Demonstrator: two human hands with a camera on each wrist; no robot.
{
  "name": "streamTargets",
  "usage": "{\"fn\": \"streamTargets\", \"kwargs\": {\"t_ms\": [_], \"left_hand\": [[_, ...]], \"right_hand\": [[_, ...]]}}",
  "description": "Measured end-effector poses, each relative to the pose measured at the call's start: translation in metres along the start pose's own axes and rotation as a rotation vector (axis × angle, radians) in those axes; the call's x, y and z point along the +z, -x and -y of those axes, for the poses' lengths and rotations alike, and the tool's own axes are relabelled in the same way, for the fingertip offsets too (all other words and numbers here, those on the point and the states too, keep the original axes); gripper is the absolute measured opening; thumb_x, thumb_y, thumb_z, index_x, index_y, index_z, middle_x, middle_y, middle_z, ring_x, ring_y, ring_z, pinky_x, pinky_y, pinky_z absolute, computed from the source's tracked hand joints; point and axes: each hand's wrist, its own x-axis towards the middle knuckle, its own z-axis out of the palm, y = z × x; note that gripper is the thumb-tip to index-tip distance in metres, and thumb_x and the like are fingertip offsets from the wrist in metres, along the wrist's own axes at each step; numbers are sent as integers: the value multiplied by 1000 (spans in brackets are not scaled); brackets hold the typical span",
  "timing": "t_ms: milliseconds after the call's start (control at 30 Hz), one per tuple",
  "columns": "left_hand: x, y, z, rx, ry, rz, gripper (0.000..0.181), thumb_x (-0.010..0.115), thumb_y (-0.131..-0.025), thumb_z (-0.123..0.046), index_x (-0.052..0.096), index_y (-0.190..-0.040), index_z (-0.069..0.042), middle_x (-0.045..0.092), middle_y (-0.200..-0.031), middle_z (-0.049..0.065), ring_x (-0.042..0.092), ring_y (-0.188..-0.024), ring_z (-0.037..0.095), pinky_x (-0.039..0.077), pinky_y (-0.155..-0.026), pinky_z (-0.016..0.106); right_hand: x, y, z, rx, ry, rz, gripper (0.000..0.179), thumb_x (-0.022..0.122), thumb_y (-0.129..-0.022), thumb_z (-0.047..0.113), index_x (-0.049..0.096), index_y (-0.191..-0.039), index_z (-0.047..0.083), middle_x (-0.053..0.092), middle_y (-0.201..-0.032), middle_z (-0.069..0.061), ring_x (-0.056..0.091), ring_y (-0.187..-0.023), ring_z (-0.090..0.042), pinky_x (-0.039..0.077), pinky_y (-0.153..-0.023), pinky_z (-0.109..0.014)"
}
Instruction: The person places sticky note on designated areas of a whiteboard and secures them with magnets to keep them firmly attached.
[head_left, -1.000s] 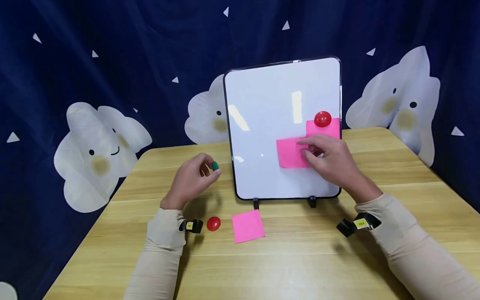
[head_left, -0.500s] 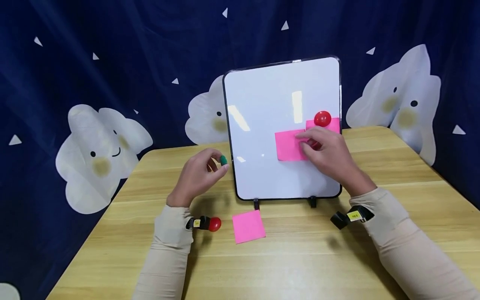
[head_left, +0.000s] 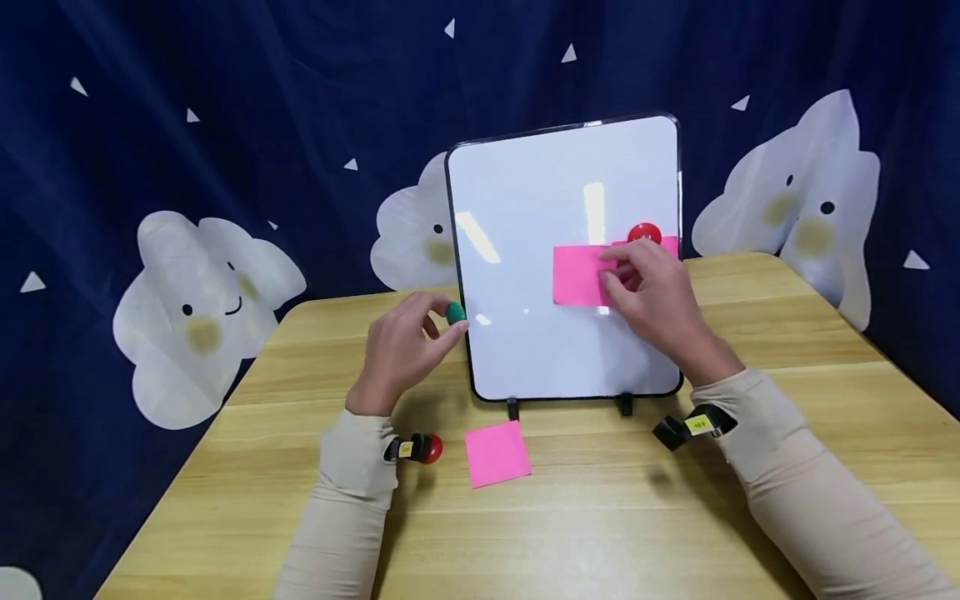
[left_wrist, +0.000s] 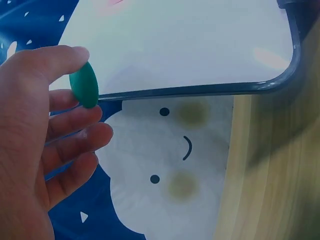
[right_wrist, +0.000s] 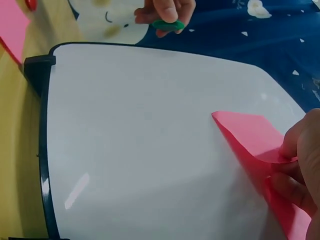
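Observation:
My left hand (head_left: 405,348) pinches a green round magnet (left_wrist: 84,86) between thumb and forefinger, at the left edge of the whiteboard (head_left: 540,350). My right hand (head_left: 654,293) pinches the right side of a pink sticky note (head_left: 576,275) against the front of the board. In the right wrist view that note (right_wrist: 250,134) bends slightly, its lower edge lifted off the white surface. Behind the right fingers is another pink note (head_left: 670,245), mostly hidden, with a red magnet (head_left: 644,232) at its top.
On the wooden table (head_left: 585,517) lies a third pink note (head_left: 498,454), in front of the board's black feet (head_left: 513,409). A red magnet (head_left: 433,448) beside it is partly covered by the left wrist camera. A blue cloud-patterned curtain (head_left: 300,100) hangs behind.
My right hand has raised its note up the board, level with the pinned one. My left hand has carried the green magnet rightward and slightly up to the board's edge.

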Motion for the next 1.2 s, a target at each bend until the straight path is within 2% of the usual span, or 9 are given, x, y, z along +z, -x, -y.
{"fn": "streamTargets", "kwargs": {"t_ms": [233, 400, 633, 733, 933, 1067, 1200], "left_hand": [[5, -2, -6, 0, -38, -2, 24, 73, -90, -35, 67, -100, -13, 66, -90, -3, 56, -64, 8, 44, -50, 29], [7, -6, -10, 24, -31, 0, 22, 72, -91, -34, 66, -98, -14, 66, -90, -3, 55, -65, 7, 44, -51, 29], [10, -9, -18, 21, 32, 23, 21, 72, -91, -34, 65, -99, -15, 65, -90, -2, 57, -67, 7, 45, -54, 28], [10, -12, -22, 24, 32, 24, 21, 72, -91, -34, 65, -99, -16, 64, -90, -4, 58, -67, 7, 45, -54, 28], [12, -20, -31, 54, 36, 25, 25, 73, -91, -33, 66, -103, -13, 65, -90, 0, 58, -66, 11, 45, -53, 28], [13, -24, -36, 71, 48, 18, 26, 72, -91, -32, 67, -105, -11, 65, -92, 0, 57, -64, 10, 45, -52, 27], [14, -26, -39, 81, 57, 12, 24, 72, -91, -31, 67, -104, -12, 65, -93, -1, 56, -63, 7, 46, -52, 26]], "right_hand": [[6, 3, -1, -95, 58, -38, 31, 77, -83, -2, 73, -113, -4, 65, -103, -15, 60, -88, -24, 47, -72, -23], [8, 3, -2, -122, 85, -61, 31, 76, -82, -5, 73, -113, -4, 62, -101, -16, 59, -89, -26, 48, -72, -28], [7, 3, -3, -126, 116, -47, 32, 77, -81, -4, 73, -113, -5, 59, -99, -17, 58, -88, -28, 51, -71, -37], [8, 4, -4, -132, 146, -42, 34, 78, -81, -2, 72, -114, -5, 58, -100, -18, 58, -89, -30, 53, -71, -42], [8, 4, -5, -139, 197, -25, 35, 76, -83, 0, 71, -117, -4, 55, -103, -19, 59, -91, -32, 54, -71, -45], [7, 4, -6, -126, 226, -3, 39, 78, -82, 0, 71, -120, -1, 53, -105, -20, 59, -94, -34, 56, -73, -49], [7, 4, -6, -111, 239, 9, 41, 79, -80, 1, 72, -121, 1, 51, -103, -20, 57, -90, -34, 55, -70, -49]]}}
